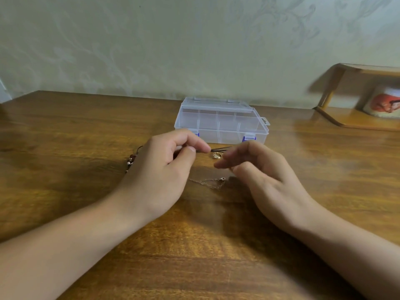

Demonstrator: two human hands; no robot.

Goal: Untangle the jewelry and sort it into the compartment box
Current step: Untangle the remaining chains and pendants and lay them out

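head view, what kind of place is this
Probably a room in a home: pale floral-patterned wallpaper, a brown wooden table, and a small wooden shelf holding a decorated ceramic cup.

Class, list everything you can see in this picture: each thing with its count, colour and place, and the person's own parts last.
compartment box: one, clear plastic with blue latches, lid closed, on the table's far middle
dark cord: one, black, on the table before the box, one end pinched by the left hand
beads: a few, dark red and white, left of the left hand
ring: one, gold, between the hands
chain: one, gold, nearer than the ring
table: one, brown wood
shelf: one, wooden, far right
left hand: one, pinching the cord
right hand: one, fingers curled, grip unclear
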